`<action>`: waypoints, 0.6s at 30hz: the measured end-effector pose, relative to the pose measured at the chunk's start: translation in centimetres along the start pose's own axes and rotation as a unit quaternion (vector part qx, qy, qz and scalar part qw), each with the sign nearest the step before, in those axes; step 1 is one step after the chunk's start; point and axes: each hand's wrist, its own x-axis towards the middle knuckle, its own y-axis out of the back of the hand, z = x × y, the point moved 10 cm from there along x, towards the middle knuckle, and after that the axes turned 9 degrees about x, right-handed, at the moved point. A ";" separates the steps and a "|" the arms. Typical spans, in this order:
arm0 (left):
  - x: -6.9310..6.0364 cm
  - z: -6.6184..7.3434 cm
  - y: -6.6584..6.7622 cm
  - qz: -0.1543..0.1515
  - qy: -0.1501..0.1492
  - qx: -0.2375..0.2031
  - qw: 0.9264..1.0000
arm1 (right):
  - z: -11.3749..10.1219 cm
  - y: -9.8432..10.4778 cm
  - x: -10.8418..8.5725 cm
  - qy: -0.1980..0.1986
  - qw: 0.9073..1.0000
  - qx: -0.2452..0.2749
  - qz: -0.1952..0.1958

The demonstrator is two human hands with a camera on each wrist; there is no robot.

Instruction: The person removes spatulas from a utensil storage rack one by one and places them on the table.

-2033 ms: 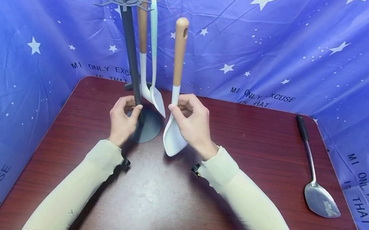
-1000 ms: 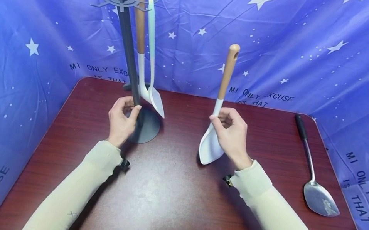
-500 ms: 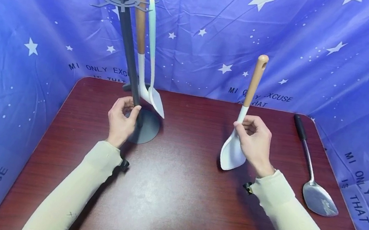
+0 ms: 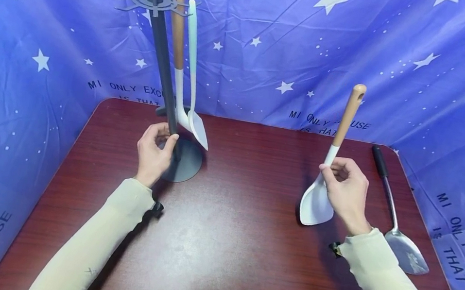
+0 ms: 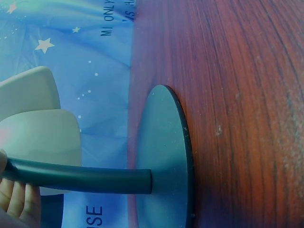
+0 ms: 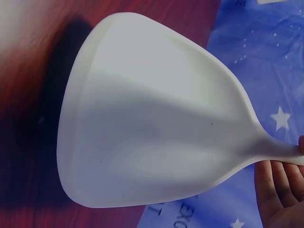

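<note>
With my left hand [image 4: 153, 156] I grip the lower pole of a dark grey utensil stand [image 4: 161, 62], its thumb across the front. The stand's round base [image 5: 164, 137] rests on the table. In my right hand [image 4: 346, 194] I pinch the white neck of a spatula [image 4: 318, 205] with a wooden handle. It is held upright, leaning a little right, with its broad white blade [image 6: 152, 114] downward. On the stand's hooked top ring hang a wooden-handled white utensil [image 4: 177, 35] and a mint-handled spatula [image 4: 193, 42]. The pole hides some of what hangs behind it.
A metal turner [image 4: 405, 253] with a black handle lies on the table's right side, partly covered by my right sleeve. The red-brown wooden table [image 4: 220, 241] has a blue star-patterned curtain [image 4: 267, 12] behind and beside it.
My right hand has carried the wooden-handled spatula from beside the stand to the right, near the metal turner; its handle tilts further right. My left hand stays on the pole.
</note>
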 end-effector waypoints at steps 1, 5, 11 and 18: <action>0.0 0.0 0.0 0.000 0.000 0.000 1.000 | 0.7 0.4 0.1 0.000 1.000 -0.005 0.003; 0.0 -0.1 0.0 0.001 0.000 -0.002 1.000 | 3.6 2.0 0.3 -0.007 1.000 -0.025 0.016; 0.0 0.0 0.0 0.000 0.001 0.001 1.000 | 5.6 4.1 0.2 -0.029 0.998 -0.048 0.025; 0.0 -0.1 -0.1 -0.001 0.005 -0.003 1.000 | 6.9 6.0 -0.3 -0.051 0.995 -0.076 0.030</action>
